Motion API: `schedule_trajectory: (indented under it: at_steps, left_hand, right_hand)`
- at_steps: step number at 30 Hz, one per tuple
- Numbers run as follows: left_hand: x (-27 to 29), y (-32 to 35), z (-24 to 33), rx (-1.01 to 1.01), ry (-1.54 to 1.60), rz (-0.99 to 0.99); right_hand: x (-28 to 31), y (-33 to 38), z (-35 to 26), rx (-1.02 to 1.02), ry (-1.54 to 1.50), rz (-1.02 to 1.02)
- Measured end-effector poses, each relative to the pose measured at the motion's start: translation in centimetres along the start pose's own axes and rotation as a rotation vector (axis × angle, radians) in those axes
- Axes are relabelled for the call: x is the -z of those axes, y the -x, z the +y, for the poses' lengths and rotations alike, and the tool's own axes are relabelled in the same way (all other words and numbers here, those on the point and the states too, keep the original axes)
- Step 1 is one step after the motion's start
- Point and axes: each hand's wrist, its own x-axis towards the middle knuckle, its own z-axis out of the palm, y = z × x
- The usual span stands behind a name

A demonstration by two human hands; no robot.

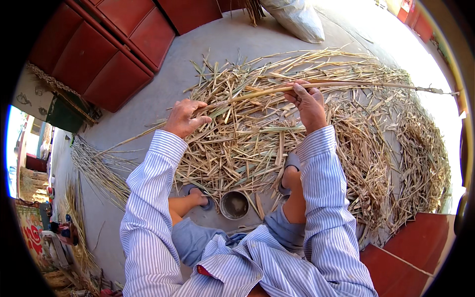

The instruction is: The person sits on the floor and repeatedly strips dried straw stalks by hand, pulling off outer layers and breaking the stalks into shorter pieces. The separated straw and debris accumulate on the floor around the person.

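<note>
A long, thin dry stalk (366,84) runs across in front of me, above the litter on the floor. Its bare tip reaches far to the right. My left hand (184,119) is closed around its left part, thumb and forefinger toward the stalk. Farther along, my right hand (308,103) pinches the same stalk between thumb and fingers. Beneath both hands spreads a wide heap of broken dry stalk and leaf pieces (232,148). A small round metal bowl (234,205) stands on the floor between my feet.
Bunches of long thin stalks (101,166) lie at the left. Red padded furniture (118,74) stands at the far left, and a red panel (420,247) is at the near right. A white sack (297,20) rests at the back. More chaff (420,158) covers the right side.
</note>
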Motion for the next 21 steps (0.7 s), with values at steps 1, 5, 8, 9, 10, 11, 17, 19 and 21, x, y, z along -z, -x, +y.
schedule_trajectory:
  at_steps: [1,5,8,9,10,11,17,19,21]
  left_hand:
    - [-0.6,-0.1,-0.3,0.015,0.025,0.010]
    - [-2.6,-0.2,-1.3,0.249,0.418,0.018]
    - [-2.3,-0.6,-2.0,0.491,0.843,0.272]
    - [-1.5,-0.5,-2.3,0.565,0.966,0.407]
    - [-0.9,-0.4,-3.3,0.567,0.912,0.420]
    - [0.2,-0.7,-4.3,0.568,0.850,0.436]
    - [0.3,-1.2,0.1,0.093,0.135,0.154]
    - [-0.3,-1.2,1.2,-0.011,-0.081,0.056]
    - [-0.3,-0.5,0.8,0.039,-0.097,0.020]
  right_hand:
    - [0.0,-0.1,0.0,-0.007,-0.008,0.001]
    - [0.3,0.0,0.0,-0.036,-0.004,0.053]
    - [0.4,0.1,0.0,-0.073,-0.008,0.105]
    - [0.3,0.2,0.0,-0.091,-0.014,0.116]
    - [0.9,-0.3,0.3,-0.066,-0.007,0.111]
    - [0.8,-0.3,0.3,-0.070,-0.007,0.106]
    - [-0.7,0.0,1.0,-0.070,-0.061,0.056]
    - [-2.4,0.2,2.1,-0.104,-0.093,0.034]
    - [-2.3,0.0,2.3,-0.144,-0.053,0.045]
